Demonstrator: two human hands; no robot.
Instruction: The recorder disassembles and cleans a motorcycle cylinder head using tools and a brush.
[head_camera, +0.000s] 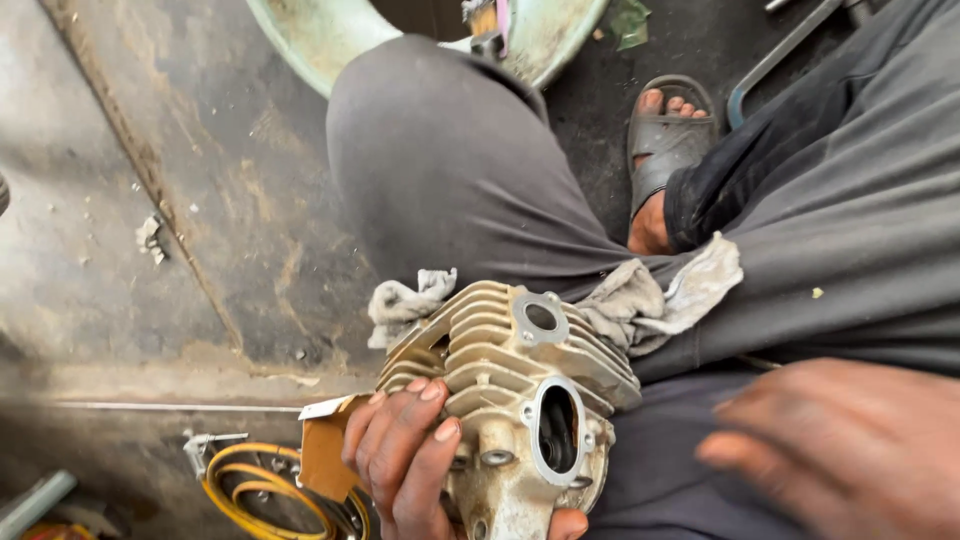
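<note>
Over your lap, your left hand (405, 455) grips a finned engine cylinder head (510, 400), fingers curled across its fins, ports facing up. Your right hand (845, 450), blurred and holding nothing visible, hovers just beside it. A grey rag (640, 300) lies beyond, on your knee.

The left hand (405, 455) grips a finned, pale metal engine cylinder head (510, 400) from its left side, fingers curled over the cooling fins and the thumb under its lower edge. It rests on the person's grey-trousered lap, on a grubby grey rag (640, 300). The right hand (850, 450), blurred, hovers just beside it, apart. A coil of yellow cable (250, 490) lies on the stained concrete floor (150, 150), and a foot in a grey sandal (665, 140) stands beyond the knee.
</note>
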